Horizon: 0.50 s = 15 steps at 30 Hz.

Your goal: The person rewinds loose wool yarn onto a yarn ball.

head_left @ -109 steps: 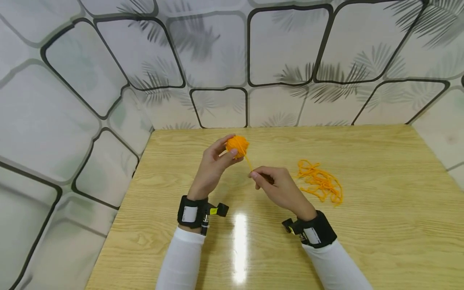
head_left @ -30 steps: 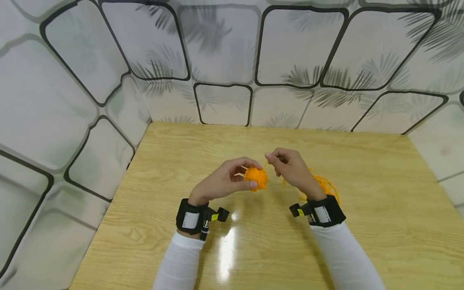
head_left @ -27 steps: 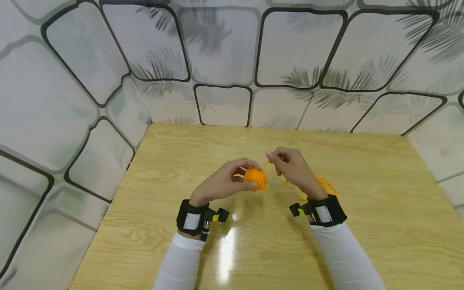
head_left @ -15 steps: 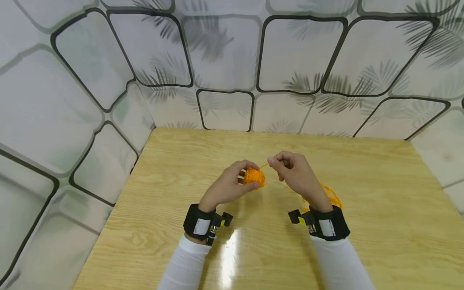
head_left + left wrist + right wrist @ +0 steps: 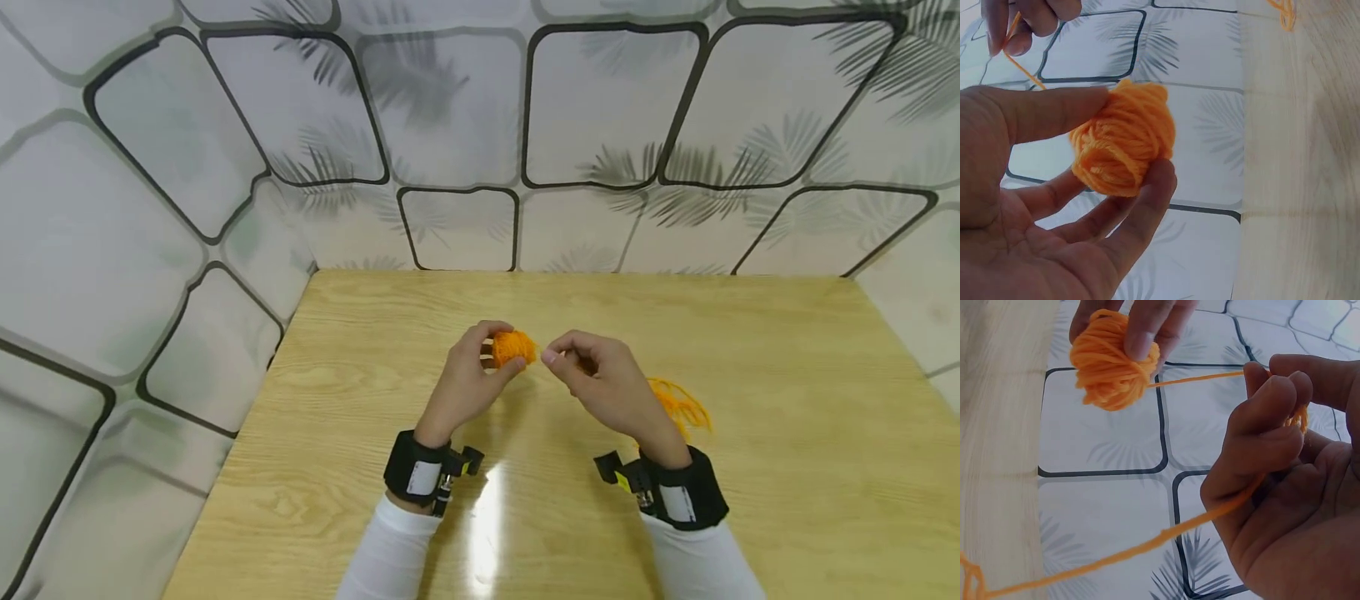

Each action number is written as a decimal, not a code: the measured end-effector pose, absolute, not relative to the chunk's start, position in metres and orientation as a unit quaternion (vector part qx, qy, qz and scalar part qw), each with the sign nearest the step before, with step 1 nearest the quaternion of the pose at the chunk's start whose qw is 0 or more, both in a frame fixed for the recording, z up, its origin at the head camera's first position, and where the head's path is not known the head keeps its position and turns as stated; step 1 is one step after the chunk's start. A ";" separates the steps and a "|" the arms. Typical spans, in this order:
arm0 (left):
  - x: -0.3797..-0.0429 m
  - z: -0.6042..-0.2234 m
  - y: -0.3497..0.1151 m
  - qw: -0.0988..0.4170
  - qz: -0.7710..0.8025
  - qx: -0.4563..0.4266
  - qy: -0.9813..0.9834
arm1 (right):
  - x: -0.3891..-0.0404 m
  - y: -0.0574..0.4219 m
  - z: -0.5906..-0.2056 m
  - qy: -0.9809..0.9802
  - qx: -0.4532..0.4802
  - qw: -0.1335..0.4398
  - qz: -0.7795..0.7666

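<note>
A small ball of orange yarn (image 5: 513, 348) is held above the table between the thumb and fingertips of my left hand (image 5: 467, 383). In the left wrist view the wound yarn ball (image 5: 1125, 137) shows a looped end facing the camera. My right hand (image 5: 603, 383) is just to the right of the ball, pinching a strand between thumb and forefinger. Seen from the right wrist, this yarn strand (image 5: 1197, 379) runs taut from the ball to the fingertips. It passes through my curled fingers (image 5: 1272, 412) and trails off toward the loose yarn.
A loose tangle of orange yarn (image 5: 681, 404) lies on the wooden table (image 5: 787, 467), partly hidden behind the right forearm. A wall covering (image 5: 457, 108) with stone outlines and leaf prints rises behind and on the left. Both wrists wear black camera straps (image 5: 678, 492).
The left hand has turned with the ball and shifted slightly left. My right hand has come down from above the ball to beside it. Both keep their hold.
</note>
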<state>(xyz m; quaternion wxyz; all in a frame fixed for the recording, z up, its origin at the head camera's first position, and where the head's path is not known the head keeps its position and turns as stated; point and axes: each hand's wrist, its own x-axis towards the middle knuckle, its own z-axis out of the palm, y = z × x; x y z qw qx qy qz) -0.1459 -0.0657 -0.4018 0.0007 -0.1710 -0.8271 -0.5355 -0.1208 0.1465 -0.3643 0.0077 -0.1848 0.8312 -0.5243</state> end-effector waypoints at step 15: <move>-0.161 -0.405 -0.063 -0.151 -0.815 -0.088 -0.553 | -0.122 0.154 -0.394 0.846 -0.212 0.070 -0.485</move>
